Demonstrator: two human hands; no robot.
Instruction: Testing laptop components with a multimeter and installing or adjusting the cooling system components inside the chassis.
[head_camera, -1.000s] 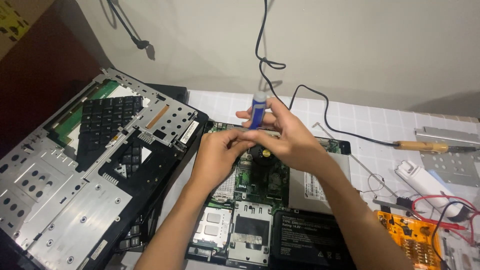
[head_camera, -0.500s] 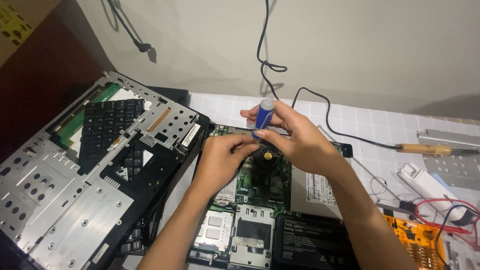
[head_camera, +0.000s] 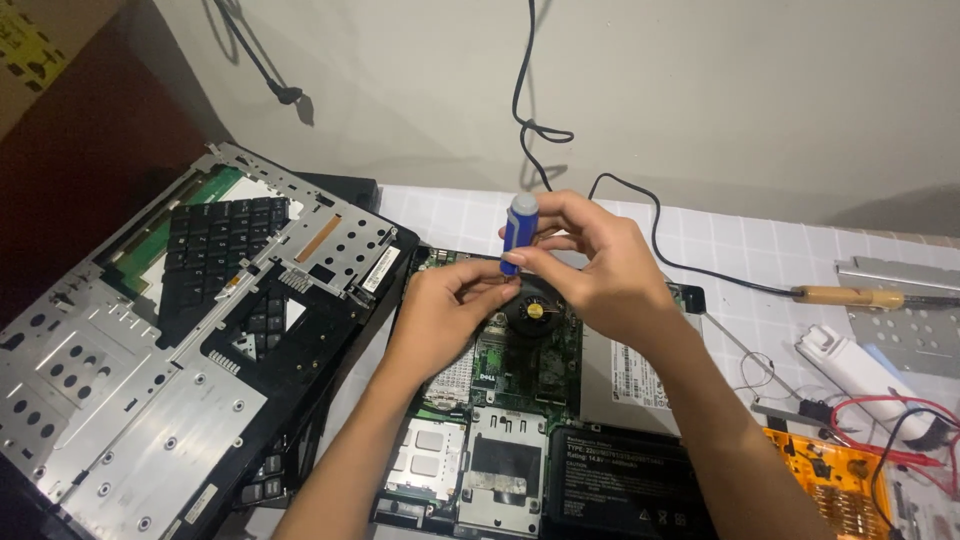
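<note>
A laptop top cover (head_camera: 190, 330) lies flipped over at the far left, its metal underside up, with the back of the black keyboard (head_camera: 215, 245) showing in its upper part at about ten o'clock from the hands. It leans partly over the left edge of the opened laptop base (head_camera: 500, 420), which sits in the middle of the white tiled table (head_camera: 740, 250).

The left hand (head_camera: 445, 310) comes in from six o'clock and rests over the green circuit board (head_camera: 525, 365). Its fingers are pinched narrow at the lower end of a screwdriver (head_camera: 516, 232), just left of the round black fan (head_camera: 535, 308). Whether the fingertips hold the tip itself or a small part there cannot be told.

The screwdriver stands nearly upright above the fan, its blue handle with a grey cap at twelve o'clock from the left hand. The right hand (head_camera: 600, 275) is wrapped loosely around that handle, thumb and forefinger closed on it.

A black battery (head_camera: 625, 485) fills the base's lower right corner, at five o'clock from the hands. A black cable (head_camera: 530, 120) hangs down the wall and runs across the table to a wooden-handled soldering iron (head_camera: 850, 296) at three o'clock. Below it lie a white plastic stick (head_camera: 860, 370), red wires (head_camera: 880, 415) and an orange case (head_camera: 830, 480).
</note>
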